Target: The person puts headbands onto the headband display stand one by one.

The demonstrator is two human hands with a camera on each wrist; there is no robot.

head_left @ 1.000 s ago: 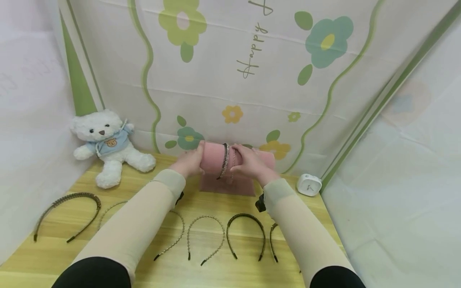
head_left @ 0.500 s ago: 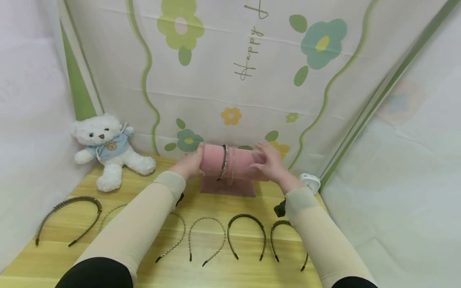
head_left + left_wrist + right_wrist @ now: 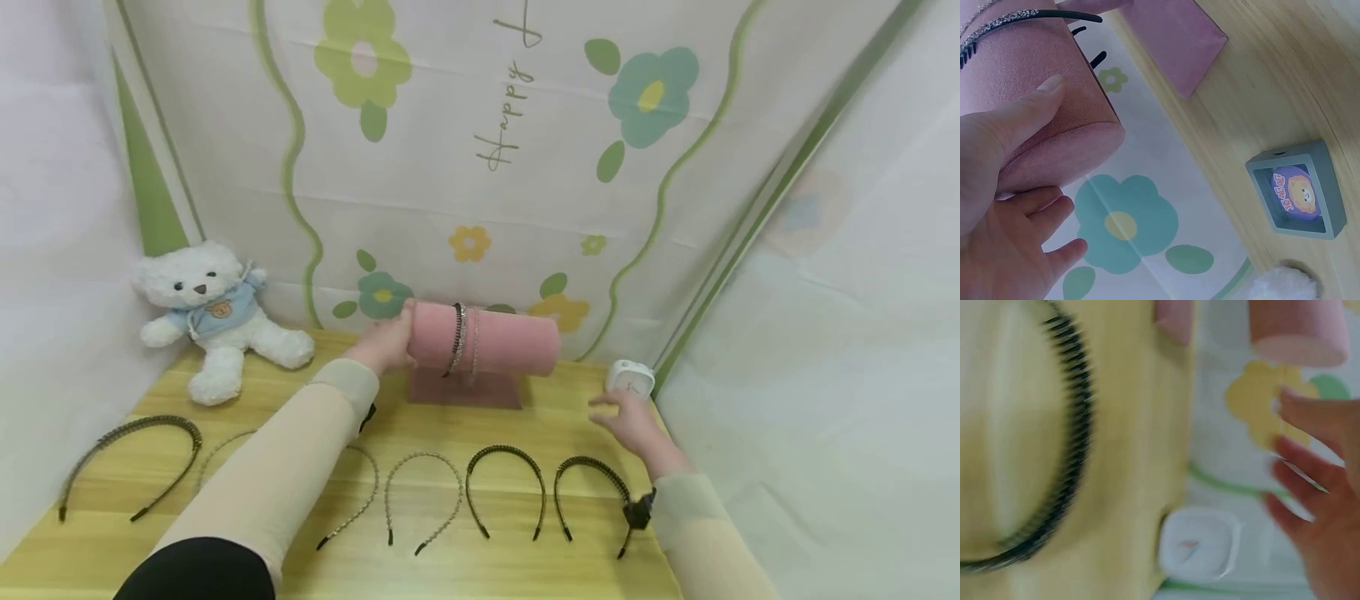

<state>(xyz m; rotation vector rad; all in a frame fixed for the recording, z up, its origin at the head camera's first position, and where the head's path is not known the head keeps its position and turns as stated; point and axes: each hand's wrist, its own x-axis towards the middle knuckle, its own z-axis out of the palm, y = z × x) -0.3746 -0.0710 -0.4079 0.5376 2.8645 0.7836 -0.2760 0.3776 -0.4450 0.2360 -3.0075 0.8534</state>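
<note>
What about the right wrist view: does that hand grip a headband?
No, the right hand has its fingers apart, nothing between them, and the headband lies on the table.

Far on the table (image 3: 558,421), a stand (image 3: 465,392) holds headbands (image 3: 457,337) around its roll (image 3: 517,343), a teddy bear (image 3: 225,315) left of it, a clock (image 3: 630,378) right; nearer, loose headbands (image 3: 502,449) lie side by side.

white flower-patterned cloth wall (image 3: 405,158) behind a pale wooden tabletop (image 3: 558,425)
</note>
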